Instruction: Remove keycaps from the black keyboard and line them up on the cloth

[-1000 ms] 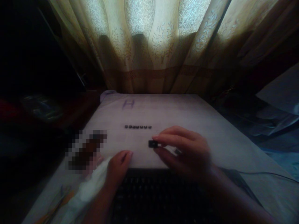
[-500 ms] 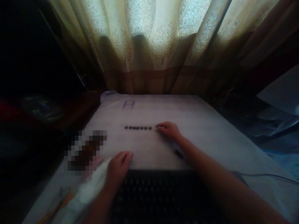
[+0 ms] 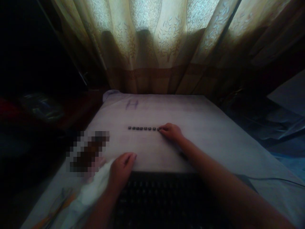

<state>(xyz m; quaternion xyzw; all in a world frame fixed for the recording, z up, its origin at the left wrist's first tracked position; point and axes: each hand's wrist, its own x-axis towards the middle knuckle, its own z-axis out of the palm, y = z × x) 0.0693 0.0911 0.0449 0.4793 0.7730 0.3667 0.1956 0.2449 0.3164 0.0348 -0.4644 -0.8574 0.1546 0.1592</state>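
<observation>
A row of several small dark keycaps [image 3: 141, 128] lies across the pale tabletop. My right hand [image 3: 172, 131] pinches one more keycap [image 3: 159, 129] between thumb and fingertips at the right end of that row, on or very near the cloth. Nearer to me is a black keyboard [image 3: 152, 194], partly covered by my right forearm. By its upper left corner rests my left hand [image 3: 122, 163], fingers curled in with the thumb against them. Whatever may be inside those fingers is hidden.
A white cloth [image 3: 91, 187] lies left of the keyboard, beside a pixelated patch and an orange-handled item [image 3: 64, 203]. A small dark object [image 3: 183, 155] sits under my right forearm. A cable [image 3: 274, 178] runs right. Behind the table [image 3: 202, 111] hangs a curtain [image 3: 145, 76].
My right hand has moved slightly left, bringing its keycap from a gap away up to the row's right end. My left hand stays in place. The view has shifted slightly.
</observation>
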